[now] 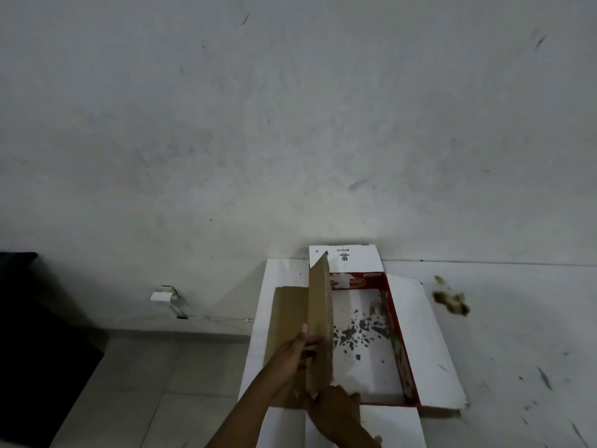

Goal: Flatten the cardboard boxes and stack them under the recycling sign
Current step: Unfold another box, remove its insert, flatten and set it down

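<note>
A scuffed grey wall (290, 124) fills most of the view above a pale tiled floor (135, 383). White cardboard sheets (420, 334) lie flat on the floor against the wall, with a red-sided open box (399, 337) on them. Both hands hold a brown cardboard piece (318, 318) upright: left hand (290, 354) gripping its side, right hand (334, 407) pinching its bottom edge.
</note>
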